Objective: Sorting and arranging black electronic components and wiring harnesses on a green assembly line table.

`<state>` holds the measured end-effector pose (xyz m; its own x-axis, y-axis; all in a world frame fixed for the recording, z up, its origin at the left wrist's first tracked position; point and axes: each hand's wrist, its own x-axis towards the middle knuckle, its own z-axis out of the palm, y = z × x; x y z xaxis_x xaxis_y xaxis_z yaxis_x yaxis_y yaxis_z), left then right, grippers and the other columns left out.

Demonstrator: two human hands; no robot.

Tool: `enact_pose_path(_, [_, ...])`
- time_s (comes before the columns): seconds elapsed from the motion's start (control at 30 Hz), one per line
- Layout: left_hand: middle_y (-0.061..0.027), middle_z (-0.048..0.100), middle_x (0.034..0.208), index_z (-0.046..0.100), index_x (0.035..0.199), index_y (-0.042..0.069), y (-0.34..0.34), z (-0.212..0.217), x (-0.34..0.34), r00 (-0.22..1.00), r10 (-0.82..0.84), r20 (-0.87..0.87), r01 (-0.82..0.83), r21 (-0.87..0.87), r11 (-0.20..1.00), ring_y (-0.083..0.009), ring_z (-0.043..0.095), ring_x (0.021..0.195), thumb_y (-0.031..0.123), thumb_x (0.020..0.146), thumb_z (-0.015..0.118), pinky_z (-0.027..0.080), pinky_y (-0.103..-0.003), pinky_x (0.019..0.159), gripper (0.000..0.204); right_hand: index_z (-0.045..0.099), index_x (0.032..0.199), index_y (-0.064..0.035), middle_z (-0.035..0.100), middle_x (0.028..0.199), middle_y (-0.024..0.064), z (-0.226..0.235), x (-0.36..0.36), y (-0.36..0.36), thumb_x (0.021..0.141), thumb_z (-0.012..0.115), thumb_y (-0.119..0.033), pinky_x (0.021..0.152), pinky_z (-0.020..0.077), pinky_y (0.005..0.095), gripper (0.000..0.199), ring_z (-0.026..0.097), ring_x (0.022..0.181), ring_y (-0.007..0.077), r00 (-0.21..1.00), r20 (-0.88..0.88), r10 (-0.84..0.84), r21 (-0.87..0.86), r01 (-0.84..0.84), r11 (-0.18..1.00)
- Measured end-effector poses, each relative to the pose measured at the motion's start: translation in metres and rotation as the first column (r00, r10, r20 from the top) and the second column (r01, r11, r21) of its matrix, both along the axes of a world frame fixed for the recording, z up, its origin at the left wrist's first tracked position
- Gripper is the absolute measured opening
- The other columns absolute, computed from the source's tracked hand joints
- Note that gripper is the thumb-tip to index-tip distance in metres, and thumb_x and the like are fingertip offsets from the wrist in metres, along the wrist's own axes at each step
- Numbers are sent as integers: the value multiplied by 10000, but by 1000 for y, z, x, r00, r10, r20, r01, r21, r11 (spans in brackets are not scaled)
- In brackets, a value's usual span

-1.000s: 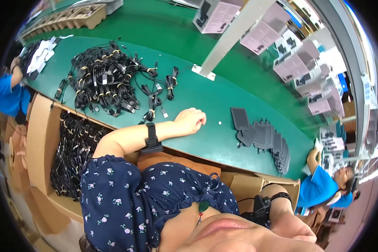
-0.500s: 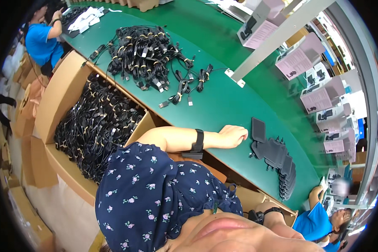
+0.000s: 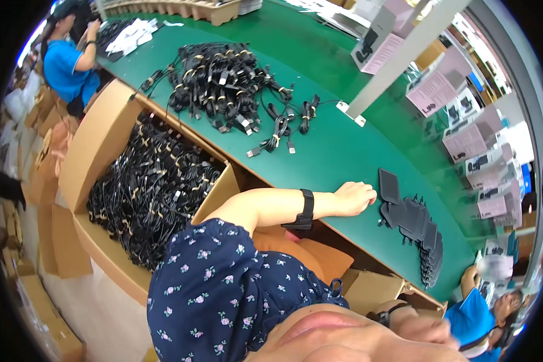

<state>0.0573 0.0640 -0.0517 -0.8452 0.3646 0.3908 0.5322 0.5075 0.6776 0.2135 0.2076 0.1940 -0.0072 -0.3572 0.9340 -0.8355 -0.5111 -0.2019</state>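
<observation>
Green worktop (image 3: 332,151) carries everything: the left hand (image 3: 353,198), fingers curled and seemingly empty, rests just beside a black flat adapter (image 3: 389,185) heading an overlapping row (image 3: 422,232). Probably light, rigid, best pinched by its edges. Bundled cables (image 3: 223,84) lie well apart.

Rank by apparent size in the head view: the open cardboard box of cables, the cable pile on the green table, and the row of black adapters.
1. Cardboard box of cables, clearly largest, though also nearest the camera.
2. Cable pile.
3. Row of black adapters by the left hand, smallest.
</observation>
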Motion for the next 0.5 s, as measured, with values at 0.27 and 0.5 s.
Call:
enact_pose_path(0.27, [-64, 565, 833, 553, 894, 103, -5, -1, 2, 999, 13, -35, -12, 42, 999, -258, 557, 808, 100, 824, 499, 458, -387, 704, 89, 494, 914, -141, 568, 821, 93, -18, -36, -27, 880, 547, -195, 510, 432, 255, 83, 523, 675, 190, 704, 211, -678, 229, 639, 734])
enact_pose_path(0.5, [-102, 461, 1144, 356, 1263, 49, -44, 132, 25, 975, -136, -178, 214, 561, 800, -182, 521, 1012, 84, 753, 660, 469, -288, 744, 595, 447, 1185, -65, 560, 963, 169, 15, -56, 11, 811, 621, -284, 581, 470, 317, 467, 553, 736, 216, 797, 316, -514, -68, 559, 826])
